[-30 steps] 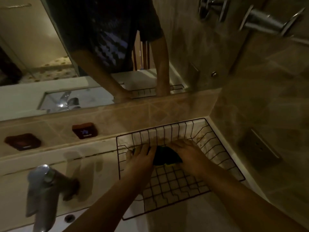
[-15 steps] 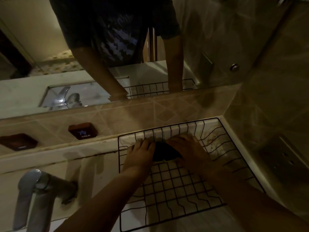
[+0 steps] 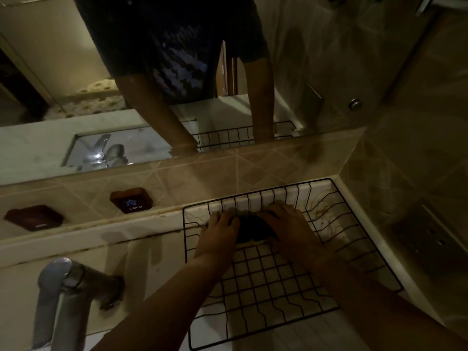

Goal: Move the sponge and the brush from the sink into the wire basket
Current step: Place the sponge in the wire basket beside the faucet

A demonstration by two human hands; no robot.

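Both hands are down in the wire basket at its far end. The left hand and right hand curl around a dark lump, probably the sponge in this dim light, pressing it from each side to seat it on the mesh. The brush isn't visible. The basket sits on the bench beside the tap.

Dim, warm light; deep shadows (wide-angle bending at edges), soft and grainy
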